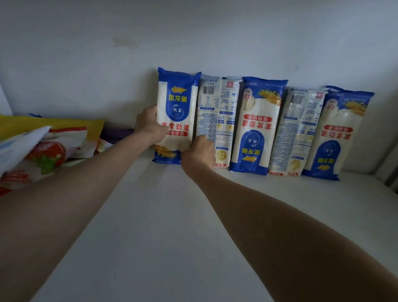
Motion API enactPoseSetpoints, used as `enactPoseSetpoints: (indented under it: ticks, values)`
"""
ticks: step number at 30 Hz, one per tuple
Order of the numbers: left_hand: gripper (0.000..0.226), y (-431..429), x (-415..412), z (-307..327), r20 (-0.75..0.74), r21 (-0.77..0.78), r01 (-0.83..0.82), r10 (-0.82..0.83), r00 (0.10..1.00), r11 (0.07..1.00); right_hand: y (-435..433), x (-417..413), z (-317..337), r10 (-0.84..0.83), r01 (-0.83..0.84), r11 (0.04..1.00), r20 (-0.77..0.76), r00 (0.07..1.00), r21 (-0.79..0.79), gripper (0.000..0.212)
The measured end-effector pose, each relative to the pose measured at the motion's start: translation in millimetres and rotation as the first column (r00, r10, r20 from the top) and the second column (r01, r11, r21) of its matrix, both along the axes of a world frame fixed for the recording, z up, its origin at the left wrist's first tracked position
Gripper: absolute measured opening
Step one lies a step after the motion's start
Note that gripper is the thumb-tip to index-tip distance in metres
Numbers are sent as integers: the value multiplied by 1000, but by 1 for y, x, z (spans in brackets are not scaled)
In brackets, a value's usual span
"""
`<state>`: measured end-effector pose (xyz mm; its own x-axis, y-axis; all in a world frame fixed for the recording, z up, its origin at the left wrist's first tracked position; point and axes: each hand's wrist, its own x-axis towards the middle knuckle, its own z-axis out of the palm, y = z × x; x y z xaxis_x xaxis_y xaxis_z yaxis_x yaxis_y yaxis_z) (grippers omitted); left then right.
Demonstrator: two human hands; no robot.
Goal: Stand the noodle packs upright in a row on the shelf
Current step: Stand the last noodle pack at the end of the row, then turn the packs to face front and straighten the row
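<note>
Several blue-and-white noodle packs stand upright in a row against the white back wall of the shelf. The leftmost pack shows its front the right way up. My left hand grips its left edge. My right hand holds its lower right corner, where it meets the second pack, which shows its printed back. Further right stand a front-facing upside-down pack, another back-facing pack and an upside-down pack at the right end.
Bags with red, yellow and white print lie piled at the left of the shelf, with something purple behind them. A side wall and frame close the shelf at the right. Bare white shelf lies in front of the row.
</note>
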<state>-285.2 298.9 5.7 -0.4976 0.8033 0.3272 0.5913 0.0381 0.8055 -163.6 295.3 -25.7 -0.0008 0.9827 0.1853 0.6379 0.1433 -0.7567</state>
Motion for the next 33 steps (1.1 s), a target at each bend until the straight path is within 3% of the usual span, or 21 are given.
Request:
enactPoseSetpoints:
  ticks: [6,11,15,18,23,27,33]
  values:
    - [44,-14,9,8,16,-97,-55,56,998,994,-11,33,-3,20,-20,1000,-72,997,0,30]
    - [50,-52,45,1,18,-70,-95,96,995,993,-31,76,-4,16,-17,1000,-134,991,0,24]
    - [58,-85,112,-7,199,5,100,-99,975,995,-42,133,-8,-5,-4,999,-282,959,-32,18]
    - [72,-88,162,-12,256,-21,256,-242,936,966,-44,173,-3,3,-14,999,-300,954,-35,21]
    - [66,-63,209,-21,64,-11,393,-392,918,919,-25,236,6,-91,81,996,-308,947,-45,22]
    - [64,-41,229,-31,-189,-63,350,-355,916,935,0,285,6,-171,177,984,-312,935,-11,13]
    - [60,-9,243,-36,-266,-117,324,-344,900,939,29,334,4,-183,183,983,-164,969,-18,13]
